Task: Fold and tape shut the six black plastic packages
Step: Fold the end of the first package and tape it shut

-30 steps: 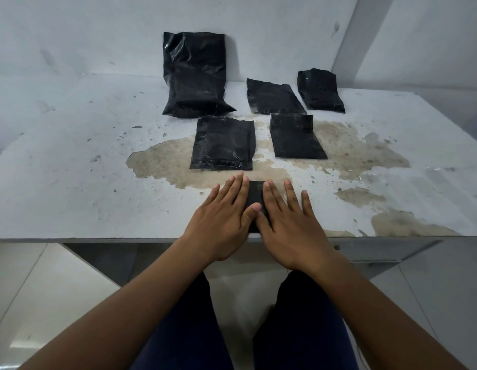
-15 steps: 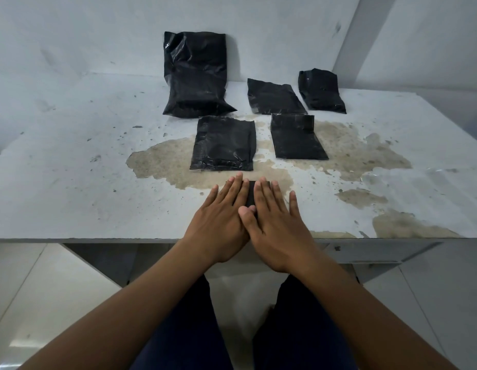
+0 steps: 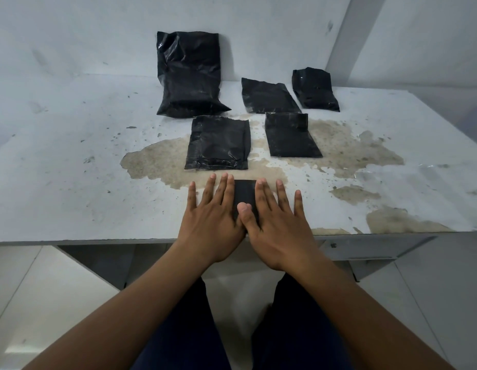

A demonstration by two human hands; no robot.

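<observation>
- The left hand [image 3: 208, 217] is pressing flat, fingers straight, grasping nothing, on the small black package [image 3: 245, 194] at the table [image 3: 72, 182] front edge.
- The right hand [image 3: 274, 222] is pressing likewise.
- Five packages are lying behind, seemingly folded already; the large package [image 3: 189, 76] is leaning on the wall. Contents cannot be told.

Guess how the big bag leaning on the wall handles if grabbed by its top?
The big bag is probably floppy up top: the film there is creased and slack. Its bulging bottom suggests the contents sit low, so it would likely sag. The glossy plastic may be slippery.
</observation>
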